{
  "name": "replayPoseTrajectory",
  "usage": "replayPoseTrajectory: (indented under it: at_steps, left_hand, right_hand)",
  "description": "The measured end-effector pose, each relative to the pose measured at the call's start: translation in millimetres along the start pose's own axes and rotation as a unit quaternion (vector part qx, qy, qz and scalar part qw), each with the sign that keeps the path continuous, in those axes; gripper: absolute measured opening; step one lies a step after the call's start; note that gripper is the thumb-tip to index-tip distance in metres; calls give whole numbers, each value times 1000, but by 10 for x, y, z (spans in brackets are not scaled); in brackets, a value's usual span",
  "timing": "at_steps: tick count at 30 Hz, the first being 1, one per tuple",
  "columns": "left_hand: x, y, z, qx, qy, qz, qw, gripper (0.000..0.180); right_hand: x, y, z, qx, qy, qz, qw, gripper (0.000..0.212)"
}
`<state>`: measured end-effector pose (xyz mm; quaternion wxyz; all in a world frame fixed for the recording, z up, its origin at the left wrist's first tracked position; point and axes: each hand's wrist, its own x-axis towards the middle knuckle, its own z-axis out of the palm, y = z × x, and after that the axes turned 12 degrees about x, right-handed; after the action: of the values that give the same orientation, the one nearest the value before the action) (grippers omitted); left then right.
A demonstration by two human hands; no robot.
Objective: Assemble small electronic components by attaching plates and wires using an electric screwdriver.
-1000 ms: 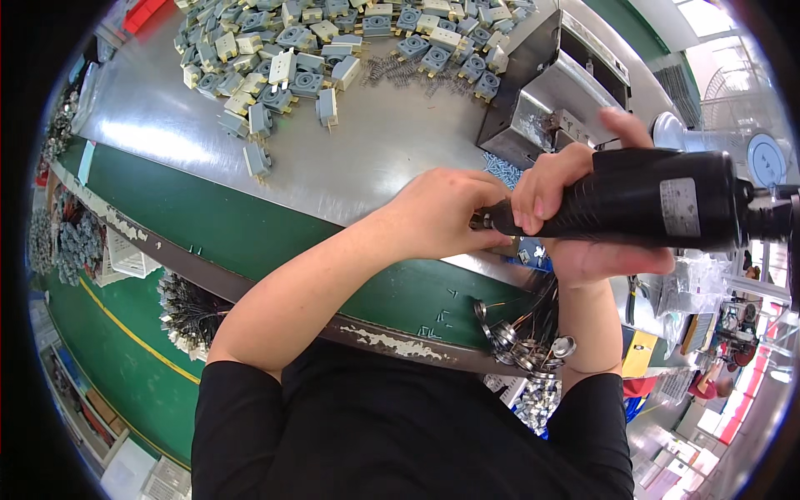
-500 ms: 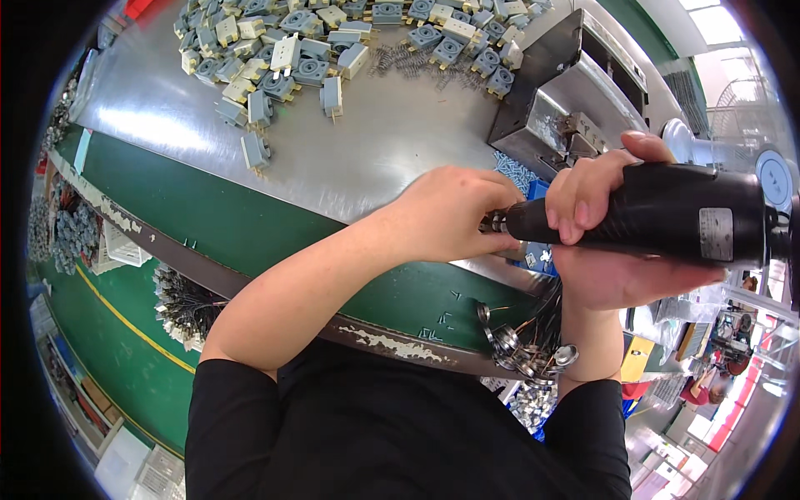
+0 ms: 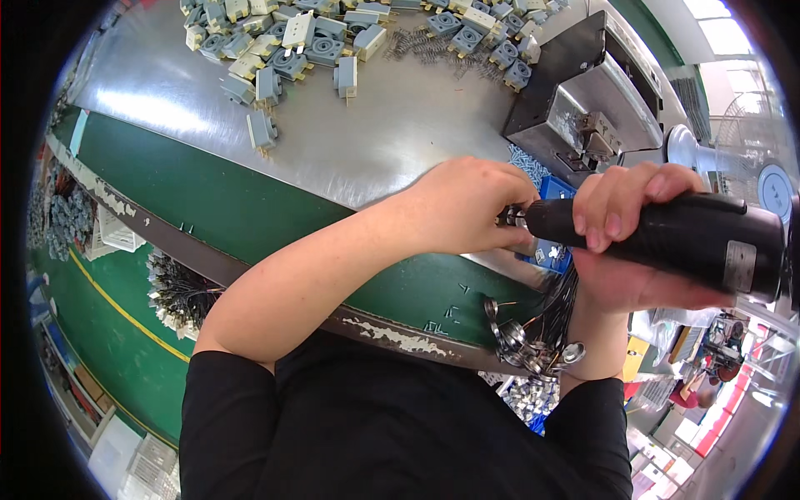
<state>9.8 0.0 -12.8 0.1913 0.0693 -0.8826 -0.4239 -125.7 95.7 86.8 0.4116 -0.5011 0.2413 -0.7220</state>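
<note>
A black electric screwdriver (image 3: 704,242) lies almost level at the right, its nose pointing left. My right hand (image 3: 612,208) is closed around its body, the fingers curled over the top. At the nose, the thumb and fingers of my left hand (image 3: 471,204) pinch a small piece, dark and metallic where it shows. Those fingers hide most of it, so its kind cannot be made out. Just beyond and below the nose, a blue tray (image 3: 557,190) with small metal parts is partly covered by the hands and tool.
Grey-and-cream blocks (image 3: 323,52) and loose springs (image 3: 421,43) lie on the metal sheet (image 3: 375,125). Behind my hands stands a metal box fixture (image 3: 575,112), small screws (image 3: 525,160) beside it. Round metal parts on black wires (image 3: 517,337) and loose screws (image 3: 435,327) lie near the bench edge.
The screwdriver has tilted, its rear end now lower, and my right hand has moved with it. My left hand keeps its pinch at the nose. The whole view has shifted slightly.
</note>
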Motion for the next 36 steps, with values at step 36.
replayPoseTrajectory:
  at_steps: [36]
  left_hand:
    - [17,-10,67,-7,23,4,1000,31]
  right_hand:
    - [-63,-54,21,-49,102,25,993,131]
